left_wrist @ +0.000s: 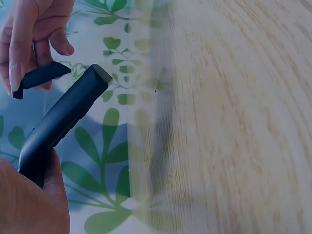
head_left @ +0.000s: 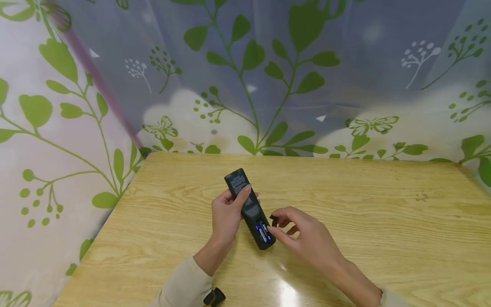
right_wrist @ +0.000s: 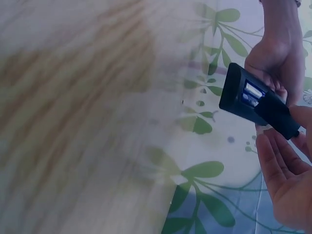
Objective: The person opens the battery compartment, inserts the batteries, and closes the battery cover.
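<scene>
A black remote control [head_left: 251,209] lies back side up in my left hand [head_left: 227,213], whose thumb presses on its labelled back. Its battery compartment is uncovered at the near end, where blue-and-silver batteries [head_left: 263,232] sit side by side. Just right of that end, my right hand [head_left: 307,232] pinches the small black battery cover [head_left: 274,220] between thumb and fingers. In the left wrist view the cover [left_wrist: 44,76] is apart from the remote control [left_wrist: 63,114]. From the right wrist, the cover [right_wrist: 277,116] overlaps part of the compartment.
Both hands are above a wood-grain table [head_left: 172,192]. Behind it and to the left hangs a leaf-printed cloth [head_left: 249,85]. A small black object [head_left: 215,297] shows by the left sleeve at the bottom edge.
</scene>
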### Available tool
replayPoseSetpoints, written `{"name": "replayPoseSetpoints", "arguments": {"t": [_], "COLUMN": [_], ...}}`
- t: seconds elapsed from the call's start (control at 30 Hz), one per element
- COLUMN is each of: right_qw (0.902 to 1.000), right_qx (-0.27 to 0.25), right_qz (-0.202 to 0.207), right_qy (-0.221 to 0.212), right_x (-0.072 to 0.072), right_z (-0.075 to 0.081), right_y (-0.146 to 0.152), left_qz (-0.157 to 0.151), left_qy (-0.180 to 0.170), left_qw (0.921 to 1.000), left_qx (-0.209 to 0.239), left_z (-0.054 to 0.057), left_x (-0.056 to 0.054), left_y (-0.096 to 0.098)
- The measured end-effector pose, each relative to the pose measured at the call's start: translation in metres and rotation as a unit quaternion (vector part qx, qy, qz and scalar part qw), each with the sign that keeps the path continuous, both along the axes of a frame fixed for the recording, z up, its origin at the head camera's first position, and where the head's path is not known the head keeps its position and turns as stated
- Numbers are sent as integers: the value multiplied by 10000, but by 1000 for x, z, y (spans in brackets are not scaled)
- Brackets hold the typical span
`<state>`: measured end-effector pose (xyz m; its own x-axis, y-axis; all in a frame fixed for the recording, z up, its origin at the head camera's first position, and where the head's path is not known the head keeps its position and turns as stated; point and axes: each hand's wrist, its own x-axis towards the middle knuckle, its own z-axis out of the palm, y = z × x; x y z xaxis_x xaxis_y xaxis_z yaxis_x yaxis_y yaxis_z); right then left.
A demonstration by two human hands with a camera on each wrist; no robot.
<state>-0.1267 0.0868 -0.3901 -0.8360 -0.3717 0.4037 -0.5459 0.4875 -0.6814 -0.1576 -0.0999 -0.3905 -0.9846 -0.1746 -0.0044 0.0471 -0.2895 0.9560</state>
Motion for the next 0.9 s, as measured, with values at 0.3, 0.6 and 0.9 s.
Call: {"name": "replayPoseSetpoints", "arguments": {"t": [0.3, 0.6, 0.9], "right_qw": [9992, 9974, 9974], "right_qx": [264, 354, 343], "right_qz": [-138, -53, -111], "right_qy": [256, 624, 622], "right_x": [2, 2, 0], "right_z": [-9, -13, -13], "right_y": [-7, -11, -14], "left_qz": [-5, -9, -51], "left_qy": [38, 109, 121], "left_qw": [9999, 9999, 9999], "left_qx": [-105, -13, -63], "left_z": [-2, -1, -1], "left_x": [1, 1, 1], "left_y": [1, 2, 2]}}
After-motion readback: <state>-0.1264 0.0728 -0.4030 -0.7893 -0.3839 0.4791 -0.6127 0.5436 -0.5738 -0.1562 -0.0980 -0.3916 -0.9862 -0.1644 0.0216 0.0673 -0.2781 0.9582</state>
